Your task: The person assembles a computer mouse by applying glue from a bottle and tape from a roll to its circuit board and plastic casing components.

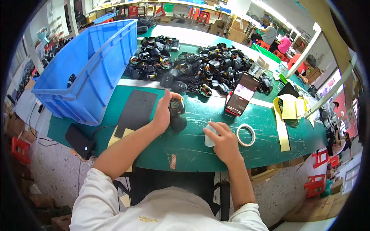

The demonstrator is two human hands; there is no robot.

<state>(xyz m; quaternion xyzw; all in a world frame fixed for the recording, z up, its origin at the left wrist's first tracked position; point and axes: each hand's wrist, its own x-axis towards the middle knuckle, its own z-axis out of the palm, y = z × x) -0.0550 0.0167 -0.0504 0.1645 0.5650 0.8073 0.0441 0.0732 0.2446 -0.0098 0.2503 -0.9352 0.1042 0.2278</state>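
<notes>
My left hand (163, 111) is closed around a black plastic housing (177, 107) whose open side shows a green circuit board. A rounded black part (178, 124) hangs or lies just below it; whether the two are joined cannot be made out. To the right, the fingers of my right hand (224, 141) are closed on a small translucent white bottle (209, 138) with a thin nozzle. The bottle stands roughly upright at the green tabletop (192, 154). Beside that hand lies a white tape roll (245, 135).
Black housings (216, 67) are heaped along the far side. A big blue crate (88, 73) stands at left, near a dark mat (137, 109) and a black power bank (79, 140). A phone (243, 93) leans at right, before yellow strips (283, 123). Other people work farther back.
</notes>
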